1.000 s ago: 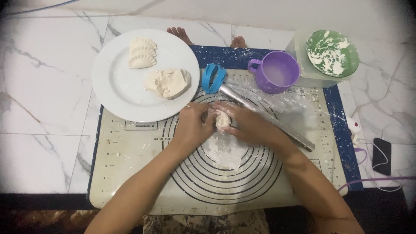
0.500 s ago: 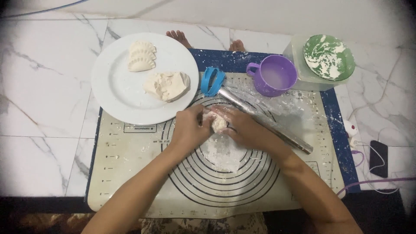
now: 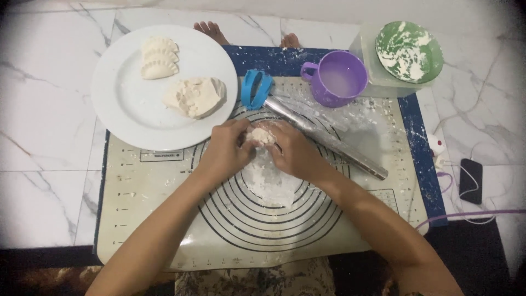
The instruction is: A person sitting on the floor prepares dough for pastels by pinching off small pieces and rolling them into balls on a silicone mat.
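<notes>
I count one white plate (image 3: 126, 109) carrying three folded dumplings (image 3: 159, 57) and one lump of dough (image 3: 195, 97). I also see one blue cutter (image 3: 256, 87), one rolling pin (image 3: 329, 140), one purple cup (image 3: 337, 81), one green bowl (image 3: 409, 51) and one phone (image 3: 471, 181).

Both forearms are bare from the elbows down, with no sleeves showing. The left hand (image 3: 226, 151) and the right hand (image 3: 296, 153) carry no rings, watch or bracelets that can be made out, though the fingers are partly hidden against each other. A light dusting of white flour seems to cling to the fingertips. At the bottom edge, between the arms, a patch of floral-patterned fabric in pale and dark tones shows, probably the person's clothing.
</notes>
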